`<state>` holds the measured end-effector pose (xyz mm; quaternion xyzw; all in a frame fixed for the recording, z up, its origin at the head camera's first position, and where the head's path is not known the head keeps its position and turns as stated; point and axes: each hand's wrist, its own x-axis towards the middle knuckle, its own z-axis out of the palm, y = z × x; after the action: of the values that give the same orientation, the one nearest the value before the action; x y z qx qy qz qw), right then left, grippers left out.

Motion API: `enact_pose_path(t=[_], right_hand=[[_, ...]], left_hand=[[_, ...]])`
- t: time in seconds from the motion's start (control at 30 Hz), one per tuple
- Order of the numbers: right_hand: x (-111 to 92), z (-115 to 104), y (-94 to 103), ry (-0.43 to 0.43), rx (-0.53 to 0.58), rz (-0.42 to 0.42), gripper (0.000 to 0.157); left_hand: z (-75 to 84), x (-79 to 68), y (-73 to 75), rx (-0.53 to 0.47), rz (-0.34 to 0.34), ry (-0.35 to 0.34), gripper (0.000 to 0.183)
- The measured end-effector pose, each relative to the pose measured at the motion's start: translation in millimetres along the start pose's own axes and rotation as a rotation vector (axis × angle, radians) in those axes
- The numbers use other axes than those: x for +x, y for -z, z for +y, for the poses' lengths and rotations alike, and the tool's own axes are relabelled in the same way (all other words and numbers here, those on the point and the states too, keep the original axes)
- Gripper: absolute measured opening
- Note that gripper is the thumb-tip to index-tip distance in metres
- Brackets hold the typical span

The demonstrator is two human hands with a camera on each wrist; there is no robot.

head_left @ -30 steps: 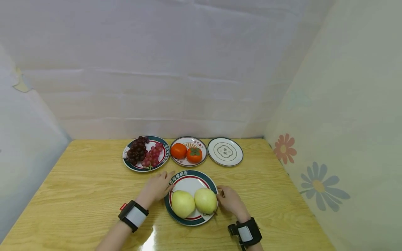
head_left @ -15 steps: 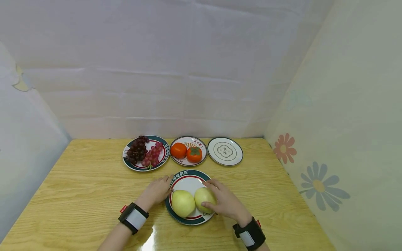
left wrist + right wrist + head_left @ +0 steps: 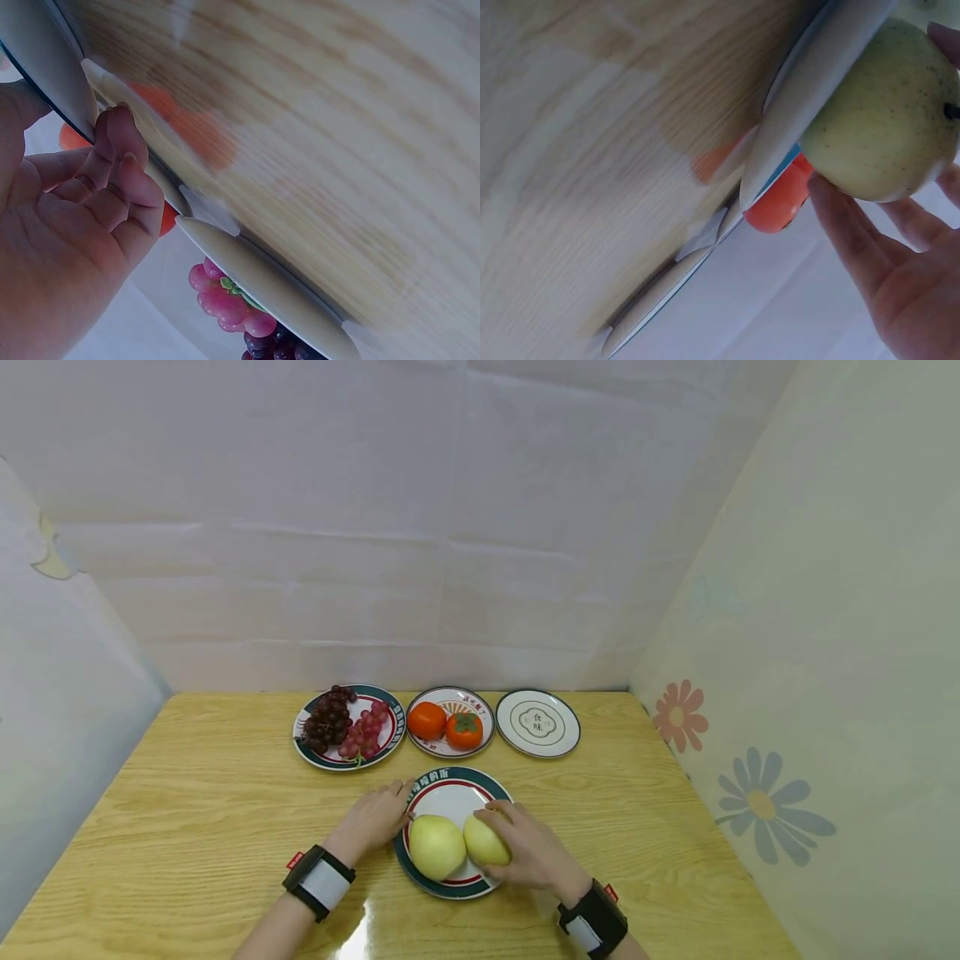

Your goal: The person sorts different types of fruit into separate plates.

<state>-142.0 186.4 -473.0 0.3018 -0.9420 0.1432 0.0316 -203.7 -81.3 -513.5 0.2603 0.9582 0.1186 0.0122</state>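
A plate with a dark green rim (image 3: 491,783) stands near the front middle of the table, bearing two yellow-green pears. My right hand (image 3: 528,852) grips the right pear (image 3: 483,841), fingers at its far side and thumb at its near side. Seen from the right wrist, that pear (image 3: 885,112) is close over the plate's edge (image 3: 810,97), with fingertips against its skin. The left pear (image 3: 437,847) sits beside it. At the plate's left rim is my left hand (image 3: 377,817). The left wrist view has its thumb and curled fingers pinching the plate's edge (image 3: 45,60).
Along the back stand three plates. The left plate (image 3: 393,742) bears dark grapes (image 3: 327,722) and pink grapes (image 3: 365,732). Two persimmons (image 3: 464,731) lie on the middle plate (image 3: 480,703). A white plate (image 3: 538,722) with printed characters is at the right. Walls (image 3: 420,610) enclose the back and sides.
My right hand has gone from the plate's right rim up over the right pear and closed around it; the pear has tilted slightly. The left hand stays at the left rim.
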Motion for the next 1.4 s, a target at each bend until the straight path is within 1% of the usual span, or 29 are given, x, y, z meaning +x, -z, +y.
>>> enact_pose_path(t=[0.1,0.17,0.3,0.37,0.43,0.57,0.7,0.77,0.83,1.0,1.1,1.23,1.4], right_hand=[[8.9,12.1,5.1,-0.001,0.025,0.029,0.07],[18.4,26.2,11.2,-0.026,0.039,0.069,0.07],[41.2,66.3,26.7,-0.099,0.017,0.191,0.072],[51.6,89.2,33.0,-0.138,-0.018,0.246,0.072],[60.5,110.3,37.8,-0.166,-0.013,0.283,0.071],[71.7,145.1,39.4,-0.261,0.015,0.278,0.072],[76.0,167.7,34.3,-0.37,0.036,0.236,0.074],[76.3,174.6,30.7,-0.412,0.042,0.225,0.074],[76.0,179.3,27.1,-0.435,0.04,0.223,0.074],[74.4,185.8,19.2,-0.468,0.026,0.228,0.073],[73.8,186.3,17.4,-0.491,0.027,0.221,0.074],[74.0,183.9,19.7,-0.516,0.055,0.203,0.075],[74.7,180.7,23.7,-0.52,0.07,0.177,0.079]], left_hand=[[-0.4,0.3,-0.3,0.01,0.019,-0.014,0.053],[-0.7,0.1,-0.8,0.022,0.027,-0.02,0.053],[-1.0,0.0,-1.8,0.025,0.026,-0.02,0.054],[-1.1,-0.1,-2.1,0.021,0.027,-0.021,0.054],[-0.8,-0.6,-1.6,0.012,0.032,-0.024,0.054],[-0.6,-1.1,-1.4,0.01,0.038,-0.025,0.054],[-0.8,-0.5,-2.0,0.001,0.026,-0.015,0.055],[-1.0,-0.2,-2.1,-0.004,0.021,-0.014,0.055],[-1.3,0.1,-2.3,-0.005,0.017,-0.015,0.055],[-2.1,0.5,-3.2,0.004,0.026,-0.027,0.055],[-1.8,0.2,-3.0,0.01,0.036,-0.034,0.055],[-1.2,-0.6,-3.2,0.018,0.059,-0.05,0.055],[-1.1,-0.9,-3.2,0.022,0.077,-0.059,0.054]])
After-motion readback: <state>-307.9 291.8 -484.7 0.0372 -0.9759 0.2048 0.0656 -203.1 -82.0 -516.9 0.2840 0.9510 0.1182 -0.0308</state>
